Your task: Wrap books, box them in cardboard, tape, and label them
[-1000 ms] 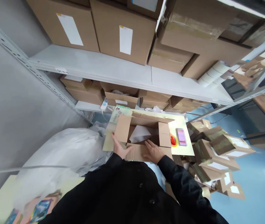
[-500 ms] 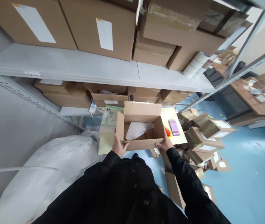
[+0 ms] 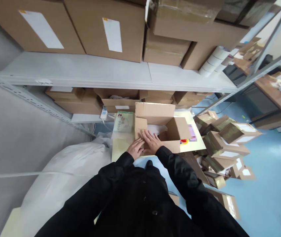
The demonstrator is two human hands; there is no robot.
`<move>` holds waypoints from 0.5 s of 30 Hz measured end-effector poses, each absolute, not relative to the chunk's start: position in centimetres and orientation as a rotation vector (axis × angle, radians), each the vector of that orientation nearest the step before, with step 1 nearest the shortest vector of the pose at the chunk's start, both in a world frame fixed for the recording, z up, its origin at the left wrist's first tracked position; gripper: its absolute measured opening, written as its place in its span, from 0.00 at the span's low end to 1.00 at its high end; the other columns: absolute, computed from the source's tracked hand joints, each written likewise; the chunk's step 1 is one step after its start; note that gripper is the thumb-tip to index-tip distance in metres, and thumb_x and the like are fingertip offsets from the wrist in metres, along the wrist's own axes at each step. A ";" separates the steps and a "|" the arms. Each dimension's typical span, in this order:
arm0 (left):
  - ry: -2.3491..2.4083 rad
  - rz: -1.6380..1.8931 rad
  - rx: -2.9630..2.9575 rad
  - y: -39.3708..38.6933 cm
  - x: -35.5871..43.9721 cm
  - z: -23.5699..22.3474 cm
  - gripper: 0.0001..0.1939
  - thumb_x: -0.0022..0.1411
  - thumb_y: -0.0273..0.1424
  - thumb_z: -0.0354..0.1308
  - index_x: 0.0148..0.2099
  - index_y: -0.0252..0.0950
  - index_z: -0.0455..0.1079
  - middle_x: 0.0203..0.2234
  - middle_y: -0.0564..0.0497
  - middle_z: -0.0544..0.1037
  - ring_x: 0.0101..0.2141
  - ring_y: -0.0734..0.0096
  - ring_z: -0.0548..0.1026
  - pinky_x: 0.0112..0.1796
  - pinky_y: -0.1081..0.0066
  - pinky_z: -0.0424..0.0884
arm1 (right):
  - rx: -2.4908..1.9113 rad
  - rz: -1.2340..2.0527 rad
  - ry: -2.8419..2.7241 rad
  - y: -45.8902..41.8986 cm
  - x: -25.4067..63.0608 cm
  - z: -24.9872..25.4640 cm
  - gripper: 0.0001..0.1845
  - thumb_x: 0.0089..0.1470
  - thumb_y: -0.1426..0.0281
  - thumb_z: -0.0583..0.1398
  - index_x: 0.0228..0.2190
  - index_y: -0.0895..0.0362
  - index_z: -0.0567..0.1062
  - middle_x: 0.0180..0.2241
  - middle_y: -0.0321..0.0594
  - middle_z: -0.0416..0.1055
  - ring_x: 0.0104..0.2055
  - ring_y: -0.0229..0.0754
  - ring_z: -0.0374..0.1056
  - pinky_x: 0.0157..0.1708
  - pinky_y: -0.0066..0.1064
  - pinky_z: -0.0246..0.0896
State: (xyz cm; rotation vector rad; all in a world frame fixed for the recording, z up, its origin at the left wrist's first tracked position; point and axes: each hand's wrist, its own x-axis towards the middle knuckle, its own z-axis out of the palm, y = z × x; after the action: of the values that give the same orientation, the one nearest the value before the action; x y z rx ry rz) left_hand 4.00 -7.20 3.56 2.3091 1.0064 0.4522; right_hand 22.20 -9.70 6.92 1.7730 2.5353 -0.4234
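An open cardboard box (image 3: pixel 170 146) sits on the pale yellow table (image 3: pixel 120 149), its long back flap (image 3: pixel 155 108) standing up. Its left flap (image 3: pixel 140 125) is folded inward, while the right flap (image 3: pixel 182 128) leans outward. Inside lies a white sheet (image 3: pixel 157 129), partly covered by my fingers. My left hand (image 3: pixel 135 148) rests against the box's front left corner, fingers stretched out. Beside it, my right hand (image 3: pixel 152 142) lies over the same corner with fingers extended on the left flap. Neither hand grips anything.
A red and yellow tape roll (image 3: pixel 184 141) and a blurred phone (image 3: pixel 192 133) lie right of the box. A metal shelf (image 3: pixel 93 70) with cartons stands ahead. Several taped boxes (image 3: pixel 239 134) are piled on the floor at right; a big white plastic bag (image 3: pixel 66 174) bulges at left.
My right hand has moved from the box's right front corner to the left one, beside my left hand. The left flap has folded inward and the right flap now shows leaning outward.
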 end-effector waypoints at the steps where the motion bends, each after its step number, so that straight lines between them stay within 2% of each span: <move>1: 1.024 0.516 2.275 -7.2 3.5 3.5 0.23 0.59 0.26 0.48 0.57 0.35 0.64 0.56 0.42 0.68 0.59 0.61 0.63 0.58 0.54 0.60 | 1.783 -0.437 2.518 -9.3 21.5 6.7 0.48 0.50 0.54 0.60 0.64 0.58 0.46 0.66 0.50 0.39 0.68 0.52 0.38 0.61 0.50 0.41; 4: 1.228 0.700 2.163 -6.2 1.0 3.0 0.24 0.60 0.31 0.48 0.58 0.33 0.61 0.59 0.41 0.63 0.60 0.62 0.60 0.58 0.58 0.60 | 1.802 -0.429 2.485 -8.9 20.5 6.5 0.43 0.53 0.57 0.58 0.64 0.53 0.46 0.66 0.46 0.42 0.67 0.52 0.41 0.60 0.54 0.44; 7: 1.588 0.646 1.984 -3.1 -2.3 1.6 0.27 0.57 0.35 0.53 0.57 0.30 0.61 0.61 0.36 0.59 0.62 0.58 0.55 0.59 0.58 0.56 | 1.780 -0.405 2.508 -8.7 19.5 7.1 0.45 0.50 0.65 0.61 0.64 0.50 0.47 0.66 0.44 0.40 0.67 0.56 0.38 0.60 0.60 0.37; 10: 1.849 0.424 1.742 1.4 -4.9 -0.7 0.29 0.51 0.34 0.58 0.55 0.30 0.62 0.59 0.34 0.61 0.61 0.53 0.56 0.58 0.55 0.57 | 1.702 -0.473 2.560 -8.0 17.6 7.8 0.46 0.47 0.69 0.62 0.63 0.50 0.49 0.67 0.44 0.38 0.68 0.58 0.34 0.60 0.63 0.31; 13: 1.922 0.325 1.627 5.4 -5.8 -3.1 0.30 0.49 0.33 0.60 0.55 0.31 0.62 0.55 0.34 0.66 0.59 0.51 0.61 0.55 0.51 0.59 | 1.686 -0.586 2.551 -7.2 15.9 7.7 0.39 0.48 0.69 0.61 0.61 0.53 0.57 0.67 0.45 0.39 0.68 0.58 0.33 0.60 0.62 0.35; 15: 1.940 0.285 1.582 6.9 -5.6 -4.5 0.30 0.50 0.35 0.60 0.55 0.29 0.61 0.53 0.32 0.68 0.57 0.50 0.64 0.54 0.53 0.60 | 1.682 -0.631 2.552 -6.9 15.5 7.3 0.35 0.49 0.69 0.61 0.59 0.56 0.60 0.66 0.47 0.41 0.68 0.58 0.33 0.60 0.61 0.38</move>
State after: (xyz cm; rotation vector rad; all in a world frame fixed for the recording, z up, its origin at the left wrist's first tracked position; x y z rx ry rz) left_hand -5.57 6.95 -4.52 1.5818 1.9404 0.2852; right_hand 15.49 -6.91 7.26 1.6818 2.5517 -0.6314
